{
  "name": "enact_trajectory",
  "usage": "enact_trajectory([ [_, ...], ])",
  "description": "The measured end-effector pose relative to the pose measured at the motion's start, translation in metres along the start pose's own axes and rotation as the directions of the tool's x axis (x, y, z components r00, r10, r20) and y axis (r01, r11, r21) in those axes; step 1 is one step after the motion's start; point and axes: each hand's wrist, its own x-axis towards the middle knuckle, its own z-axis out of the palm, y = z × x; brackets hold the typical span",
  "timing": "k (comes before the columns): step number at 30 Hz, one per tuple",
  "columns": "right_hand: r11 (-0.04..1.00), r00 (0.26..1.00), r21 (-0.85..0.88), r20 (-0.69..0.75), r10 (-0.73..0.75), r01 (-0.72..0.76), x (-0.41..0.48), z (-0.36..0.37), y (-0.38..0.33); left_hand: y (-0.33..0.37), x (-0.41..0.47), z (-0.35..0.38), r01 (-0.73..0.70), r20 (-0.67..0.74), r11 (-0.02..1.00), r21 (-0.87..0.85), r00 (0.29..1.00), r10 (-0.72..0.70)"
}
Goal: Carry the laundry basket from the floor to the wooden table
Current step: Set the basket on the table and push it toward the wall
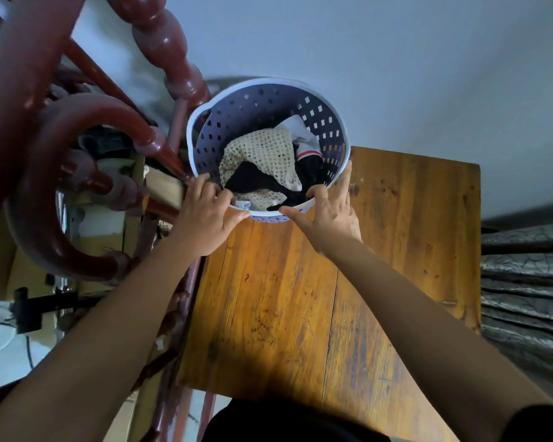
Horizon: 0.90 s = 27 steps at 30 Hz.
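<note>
The round lavender plastic laundry basket, perforated with small square holes, is sitting at the far end of the worn orange-brown wooden bench, its far side overhanging the bench edge toward the pale wall. Inside it are lying a cream open-knit cloth, a black garment and a white garment with a red stripe. The left hand is gripping the near rim, fingers hooked inside and thumb along the outside. The right hand is touching the near-right rim with fingers spread; whether it is truly clamping appears uncertain from this angle. A dark red turned-wood chair is standing just beside the basket on the left. Grey quilted fabric is lying to the right of the bench.
</note>
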Motion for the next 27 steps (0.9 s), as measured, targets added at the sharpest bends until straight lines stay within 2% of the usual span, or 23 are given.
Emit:
enact_trajectory([
  [3, 0.999, 1.000, 0.035, 0.006, -0.010, 0.009, -0.003, -0.006, 0.004, 0.004, -0.005, -0.008, 0.009, 0.023, 0.997, -0.073, 1.000, -0.007],
  [6, 0.985, 1.000, 0.171, 0.006, -0.022, 0.021, 0.000, -0.016, 0.012, 0.015, -0.009, -0.014, 0.134, 0.015, 0.948, -0.290, 0.991, -0.135],
  [7, 0.978, 1.000, 0.204, -0.016, -0.025, 0.028, 0.001, -0.018, 0.016, 0.020, -0.013, -0.013, 0.202, 0.017, 0.884, -0.421, 0.976, -0.215],
  [9, 0.974, 0.999, 0.224, -0.038, -0.024, 0.032, 0.002, -0.020, 0.023, 0.036, -0.021, -0.009, 0.315, 0.057, 0.642, -0.699, 0.920, -0.388],
  [10, 0.977, 0.999, 0.212, -0.032, -0.025, 0.031, 0.003, -0.020, 0.026, 0.046, -0.023, -0.008, 0.333, 0.079, 0.523, -0.784, 0.890, -0.449],
  [12, 0.986, 0.999, 0.165, -0.002, -0.036, 0.036, 0.004, -0.018, 0.029, 0.066, -0.021, -0.010, 0.369, 0.136, 0.413, -0.833, 0.860, -0.493],
  [14, 0.988, 0.999, 0.150, 0.020, -0.036, 0.033, 0.004, -0.016, 0.029, 0.083, -0.014, -0.016, 0.430, 0.206, 0.378, -0.820, 0.837, -0.507],
  [17, 0.987, 0.999, 0.160, 0.033, -0.010, 0.005, 0.003, -0.016, 0.027, 0.089, -0.005, -0.018, 0.449, 0.204, 0.374, -0.812, 0.818, -0.538],
  [22, 0.989, 0.998, 0.139, 0.055, 0.036, -0.044, 0.003, -0.017, 0.022, 0.085, -0.009, -0.017, 0.433, 0.192, 0.406, -0.805, 0.837, -0.513],
  [27, 0.987, 0.993, 0.132, 0.090, 0.075, -0.087, 0.001, -0.024, 0.018, 0.086, -0.008, -0.036, 0.496, 0.285, 0.381, -0.780, 0.825, -0.488],
])
